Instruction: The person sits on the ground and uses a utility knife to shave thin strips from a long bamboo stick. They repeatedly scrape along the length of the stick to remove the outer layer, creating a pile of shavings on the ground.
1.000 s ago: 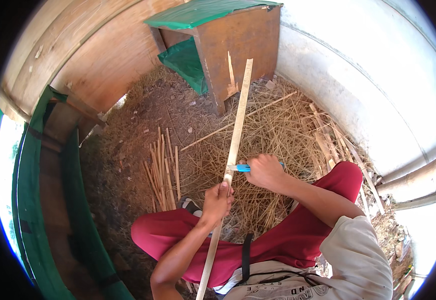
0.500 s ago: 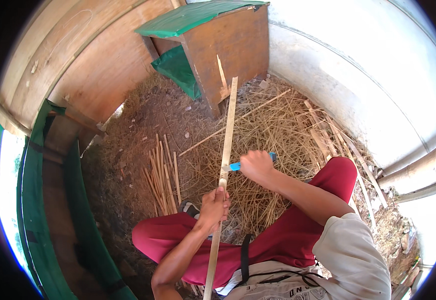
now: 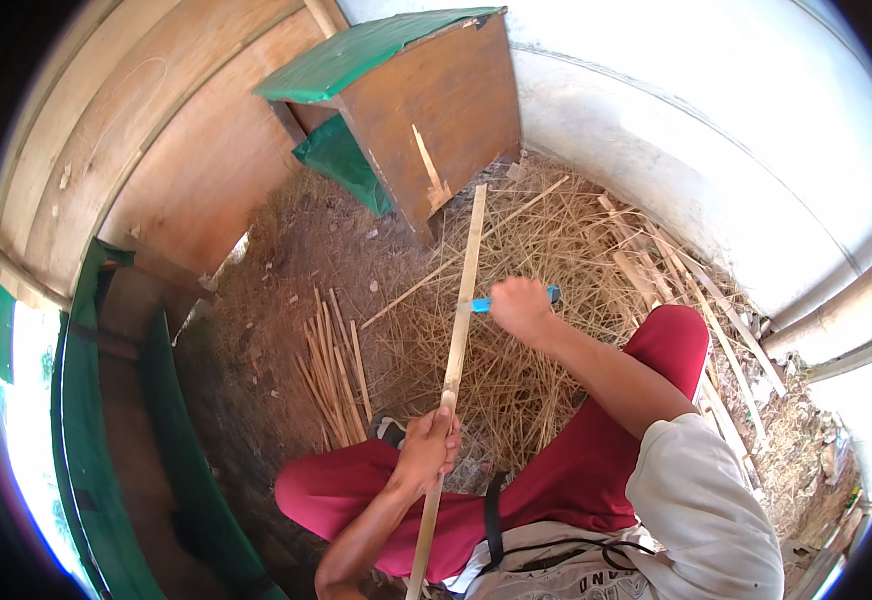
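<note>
In the head view, the left hand (image 3: 428,445) is closed in a fist around the lower part of a long, pale, flat bamboo strip (image 3: 458,330), which runs from beside the person's red-trousered lap up and away toward a brown wooden hutch with a green roof (image 3: 426,110). The right hand (image 3: 521,308) is wrapped tight around the blue handle of a small knife (image 3: 484,304), whose blade end meets the strip's right edge, well above the left hand.

Judging by how things lie, the work is well under way but not finished: a bundle of thin, reddish-brown split sticks (image 3: 334,370) rests on the bare earth to the left of the left hand, and a thick bed of fine, straw-coloured shavings (image 3: 516,390) spreads under and beyond both hands. The strip in hand looks smooth and even, with the length beyond the knife yet to be worked. Rougher, wider pale slats (image 3: 676,270) lie to the right of the right hand, along the foot of a white curved wall (image 3: 716,150).
</note>
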`<state>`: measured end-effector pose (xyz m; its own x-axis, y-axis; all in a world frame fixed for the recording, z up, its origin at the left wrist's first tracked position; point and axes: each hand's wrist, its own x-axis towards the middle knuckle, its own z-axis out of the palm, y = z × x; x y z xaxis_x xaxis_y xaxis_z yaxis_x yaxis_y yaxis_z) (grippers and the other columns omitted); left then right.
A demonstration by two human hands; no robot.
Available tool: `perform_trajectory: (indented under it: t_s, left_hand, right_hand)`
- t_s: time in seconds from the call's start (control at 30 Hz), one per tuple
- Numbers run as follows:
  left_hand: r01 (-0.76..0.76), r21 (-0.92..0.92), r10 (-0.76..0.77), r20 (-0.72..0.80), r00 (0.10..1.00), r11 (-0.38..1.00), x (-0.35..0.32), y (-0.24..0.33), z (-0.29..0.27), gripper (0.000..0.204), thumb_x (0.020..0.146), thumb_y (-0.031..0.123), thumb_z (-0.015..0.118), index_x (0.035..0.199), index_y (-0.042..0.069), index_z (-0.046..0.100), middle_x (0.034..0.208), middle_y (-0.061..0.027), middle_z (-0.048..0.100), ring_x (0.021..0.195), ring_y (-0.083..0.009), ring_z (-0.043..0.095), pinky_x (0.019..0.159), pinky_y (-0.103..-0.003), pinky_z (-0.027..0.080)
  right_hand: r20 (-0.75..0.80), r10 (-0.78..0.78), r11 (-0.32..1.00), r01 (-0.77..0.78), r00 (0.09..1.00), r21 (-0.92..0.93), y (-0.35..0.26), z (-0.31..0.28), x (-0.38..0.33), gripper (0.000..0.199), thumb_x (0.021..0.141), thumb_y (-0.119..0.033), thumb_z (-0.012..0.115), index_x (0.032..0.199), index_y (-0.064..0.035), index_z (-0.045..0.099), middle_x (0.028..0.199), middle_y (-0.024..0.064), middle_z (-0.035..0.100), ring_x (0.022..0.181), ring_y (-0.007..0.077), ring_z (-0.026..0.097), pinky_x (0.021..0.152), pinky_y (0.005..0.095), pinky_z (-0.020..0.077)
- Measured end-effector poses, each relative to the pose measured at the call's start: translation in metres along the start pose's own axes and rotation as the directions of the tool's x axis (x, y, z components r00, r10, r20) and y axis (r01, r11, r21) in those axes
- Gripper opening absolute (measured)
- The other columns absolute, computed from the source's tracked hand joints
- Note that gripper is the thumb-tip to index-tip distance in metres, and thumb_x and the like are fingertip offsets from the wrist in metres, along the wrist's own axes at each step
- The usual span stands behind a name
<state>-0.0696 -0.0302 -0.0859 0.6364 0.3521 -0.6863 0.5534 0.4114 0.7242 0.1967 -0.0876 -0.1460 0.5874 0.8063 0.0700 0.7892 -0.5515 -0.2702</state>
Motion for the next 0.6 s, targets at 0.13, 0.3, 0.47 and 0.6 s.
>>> perform_trajectory:
  t_s: [0.13,0.3,0.47,0.6]
  left_hand:
    - [0.028,-0.016,-0.028,-0.017,0.999,0.999,-0.009,0.0,0.002,0.031,0.107,0.035,0.039,0.094,0.008,0.046,0.063,0.0025,0.038,0.045,-0.0054,0.03,0.037,-0.021,0.025]
    - [0.054,-0.04,-0.056,-0.05,0.997,0.998,-0.031,-0.008,0.01,0.031,0.107,0.033,0.038,0.092,0.007,0.047,0.063,0.0022,0.038,0.045,-0.0055,0.031,0.037,-0.022,0.025]
    - [0.109,-0.047,-0.111,-0.032,0.993,0.993,-0.062,-0.02,0.002,0.031,0.107,0.031,0.038,0.09,0.008,0.048,0.061,0.0022,0.038,0.044,-0.0057,0.031,0.037,-0.022,0.025]
    - [0.182,-0.039,-0.183,-0.017,0.983,0.983,-0.097,-0.03,0.001,0.031,0.107,0.031,0.04,0.089,0.008,0.049,0.061,0.0023,0.04,0.044,-0.006,0.032,0.037,-0.023,0.027]
  right_hand:
    - [0.007,-0.021,1.0,0.021,1.0,-0.002,-0.001,0.003,-0.001,0.013,0.08,-0.012,0.062,0.079,-0.0033,0.071,0.08,0.0152,0.07,0.074,0.0311,0.071,0.061,0.0428,0.0561]
    - [0.023,0.062,0.998,-0.062,0.998,0.033,0.01,0.002,0.008,0.013,0.081,-0.011,0.061,0.081,-0.0024,0.071,0.081,0.0156,0.07,0.074,0.0307,0.072,0.062,0.0428,0.0571]
    - [0.127,0.09,0.995,-0.094,0.988,0.028,0.016,-0.004,0.01,0.015,0.084,-0.012,0.059,0.082,-0.0023,0.07,0.081,0.0172,0.07,0.072,0.0306,0.071,0.062,0.043,0.0571]
    - [-0.038,0.209,0.977,-0.207,0.977,0.045,0.046,0.007,0.016,0.017,0.086,-0.012,0.057,0.083,-0.0011,0.07,0.081,0.0181,0.07,0.076,0.0321,0.072,0.067,0.0432,0.0578]
